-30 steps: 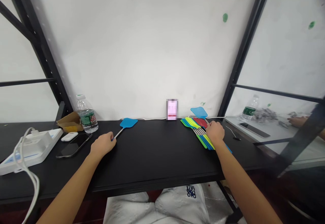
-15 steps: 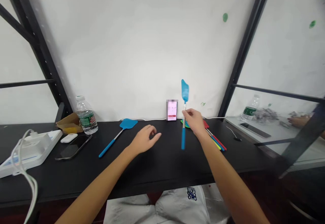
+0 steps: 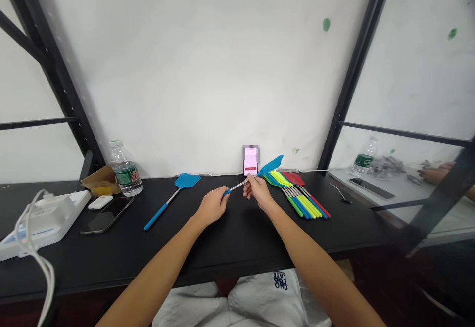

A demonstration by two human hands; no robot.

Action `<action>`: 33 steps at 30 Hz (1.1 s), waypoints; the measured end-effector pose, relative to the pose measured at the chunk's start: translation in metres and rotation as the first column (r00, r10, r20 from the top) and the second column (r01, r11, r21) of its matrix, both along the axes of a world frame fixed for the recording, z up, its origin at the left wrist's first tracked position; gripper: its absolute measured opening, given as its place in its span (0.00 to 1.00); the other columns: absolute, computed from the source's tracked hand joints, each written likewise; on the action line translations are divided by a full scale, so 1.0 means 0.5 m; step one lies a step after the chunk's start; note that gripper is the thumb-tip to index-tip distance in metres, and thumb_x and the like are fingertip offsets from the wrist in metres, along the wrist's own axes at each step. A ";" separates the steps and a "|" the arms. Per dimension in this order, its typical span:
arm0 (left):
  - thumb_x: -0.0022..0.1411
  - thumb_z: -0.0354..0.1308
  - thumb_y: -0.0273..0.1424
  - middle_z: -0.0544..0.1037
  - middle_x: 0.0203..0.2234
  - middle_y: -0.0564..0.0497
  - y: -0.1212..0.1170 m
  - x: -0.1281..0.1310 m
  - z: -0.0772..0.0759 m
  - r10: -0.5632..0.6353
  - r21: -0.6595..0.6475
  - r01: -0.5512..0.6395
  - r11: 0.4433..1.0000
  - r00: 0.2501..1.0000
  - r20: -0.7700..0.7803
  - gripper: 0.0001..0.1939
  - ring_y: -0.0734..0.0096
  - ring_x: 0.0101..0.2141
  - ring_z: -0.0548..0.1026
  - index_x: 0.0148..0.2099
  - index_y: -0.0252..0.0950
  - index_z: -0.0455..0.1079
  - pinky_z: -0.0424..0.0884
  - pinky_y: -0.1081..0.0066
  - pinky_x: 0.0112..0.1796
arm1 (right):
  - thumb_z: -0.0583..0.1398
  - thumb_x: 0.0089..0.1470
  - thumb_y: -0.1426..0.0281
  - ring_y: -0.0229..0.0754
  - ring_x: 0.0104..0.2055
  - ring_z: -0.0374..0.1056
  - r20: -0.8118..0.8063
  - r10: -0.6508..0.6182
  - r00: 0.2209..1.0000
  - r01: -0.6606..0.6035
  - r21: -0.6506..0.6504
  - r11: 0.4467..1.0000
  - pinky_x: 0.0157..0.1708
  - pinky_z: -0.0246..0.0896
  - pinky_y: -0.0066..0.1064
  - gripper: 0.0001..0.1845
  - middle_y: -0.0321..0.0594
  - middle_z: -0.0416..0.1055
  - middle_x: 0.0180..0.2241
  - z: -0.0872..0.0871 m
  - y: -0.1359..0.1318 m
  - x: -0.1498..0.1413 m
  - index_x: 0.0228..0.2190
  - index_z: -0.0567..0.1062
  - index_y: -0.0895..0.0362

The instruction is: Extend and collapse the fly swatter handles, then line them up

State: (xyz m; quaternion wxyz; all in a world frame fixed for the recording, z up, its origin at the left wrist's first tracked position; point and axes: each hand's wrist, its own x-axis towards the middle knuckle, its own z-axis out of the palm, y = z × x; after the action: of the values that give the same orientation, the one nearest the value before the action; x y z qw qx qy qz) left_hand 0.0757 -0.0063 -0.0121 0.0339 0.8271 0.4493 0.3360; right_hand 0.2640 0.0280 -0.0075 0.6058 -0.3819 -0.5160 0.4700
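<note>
A blue fly swatter [image 3: 271,164] with a metal rod is held slanting above the black table, its head up to the right. My left hand [image 3: 212,206] is closed around its blue grip. My right hand [image 3: 259,191] pinches the rod just below the head, the other fingers curled beneath. To the left, a second blue fly swatter [image 3: 188,180] lies alone on the table. Right of my right hand, several fly swatters lie overlapping in a fanned row, with green, blue and yellow handles and a red fly swatter [image 3: 294,177] at the end.
A lit phone [image 3: 251,161] leans on the wall behind my hands. At left are a water bottle [image 3: 126,171], a cardboard box [image 3: 102,181], a white earbud case [image 3: 100,202], a dark phone [image 3: 107,214] and a white power strip [image 3: 48,223]. Black frame posts rise at both sides.
The blue fly swatter has gone from upright to slanted. My left hand has closed on its grip, and my right hand has moved left and down, holding the rod near the head.
</note>
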 end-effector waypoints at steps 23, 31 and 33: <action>0.68 0.41 0.40 0.69 0.22 0.54 -0.016 0.032 0.000 -0.049 -0.167 0.048 0.985 0.999 0.001 0.15 0.71 0.25 0.69 0.32 0.39 0.60 0.56 0.73 0.29 | 0.56 0.53 0.50 0.30 0.13 0.50 -0.131 -0.233 0.964 0.235 0.002 0.972 0.12 0.41 0.24 0.26 0.31 0.55 0.13 0.000 0.022 0.011 0.20 0.71 0.60; 0.68 0.42 0.41 0.67 0.21 0.55 -0.019 0.039 0.002 -0.055 -0.184 0.056 0.981 0.998 0.009 0.16 0.72 0.23 0.67 0.31 0.39 0.59 0.56 0.73 0.27 | 0.55 0.54 0.49 0.31 0.13 0.49 -0.143 -0.224 0.964 0.232 0.040 0.972 0.13 0.40 0.25 0.26 0.29 0.53 0.13 0.009 0.015 0.012 0.20 0.69 0.58; 0.68 0.42 0.41 0.67 0.21 0.55 -0.019 0.037 0.002 -0.059 -0.183 0.059 0.981 0.998 0.008 0.16 0.71 0.23 0.67 0.31 0.39 0.59 0.56 0.72 0.27 | 0.54 0.54 0.49 0.31 0.14 0.49 -0.121 -0.231 0.965 0.238 0.052 0.970 0.13 0.41 0.25 0.26 0.30 0.53 0.13 0.006 0.015 0.009 0.20 0.69 0.58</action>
State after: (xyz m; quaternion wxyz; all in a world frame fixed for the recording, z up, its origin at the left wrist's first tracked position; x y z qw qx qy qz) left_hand 0.0940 -0.0158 -0.0111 0.1203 0.8330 0.4537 0.2929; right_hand 0.2686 0.0357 -0.0045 0.6981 -0.3924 -0.4470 0.3986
